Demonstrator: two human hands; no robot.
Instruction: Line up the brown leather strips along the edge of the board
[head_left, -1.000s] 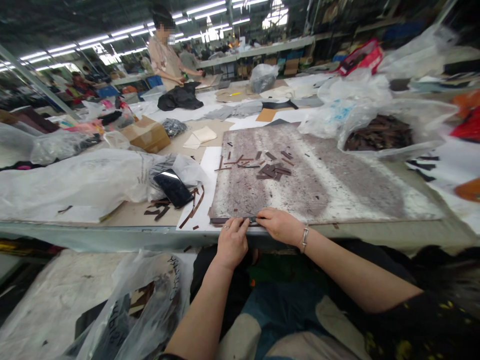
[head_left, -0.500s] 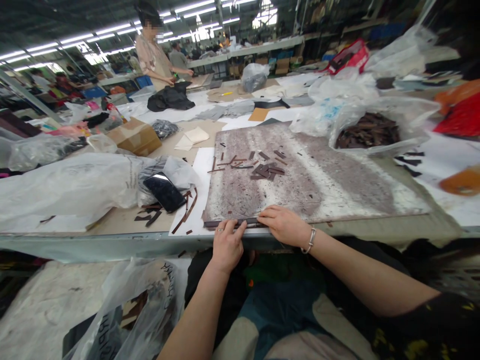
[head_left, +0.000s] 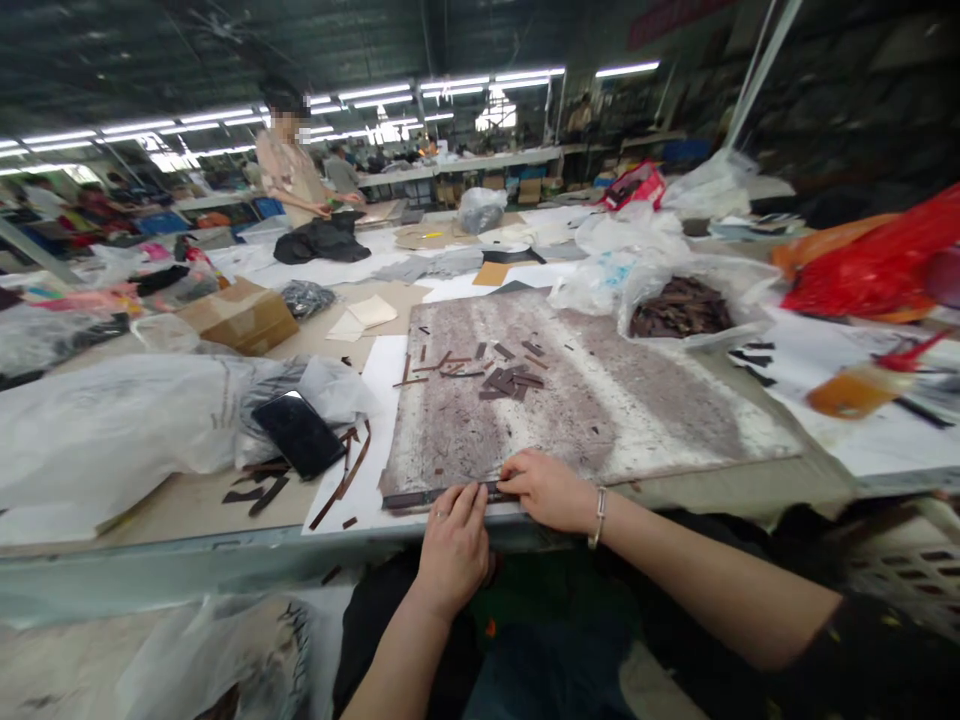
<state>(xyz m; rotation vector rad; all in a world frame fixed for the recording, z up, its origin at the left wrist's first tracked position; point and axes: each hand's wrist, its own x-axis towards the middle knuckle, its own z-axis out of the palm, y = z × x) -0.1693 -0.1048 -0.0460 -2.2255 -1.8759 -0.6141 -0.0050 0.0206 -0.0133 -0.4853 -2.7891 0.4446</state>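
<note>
A long, narrow dark strip (head_left: 411,498) lies along the front edge of a worn, mottled board (head_left: 570,400). My left hand (head_left: 456,540) bends over the strip, its fingers close together and pressing on it; the thumb is hidden. Just to the right, my right hand (head_left: 551,490) grips the strip with its fingertips, close to the left fingers. Part of the strip is covered by both hands. Farther back on the board lie several short dark brown pieces (head_left: 510,382) in a loose pile, with thin brown strips (head_left: 450,362) scattered around.
A phone (head_left: 298,432) rests against plastic bags on the left, near brown offcuts (head_left: 352,480). An open plastic bag of brown pieces (head_left: 682,305) stands at the back right. An orange-filled bottle (head_left: 859,390) lies at the right. Across the table stands another person (head_left: 289,175).
The view has tilted up and shifted right. My left fingers have drawn together on the strip, close to my right fingertips. The brown pieces on the board stay put.
</note>
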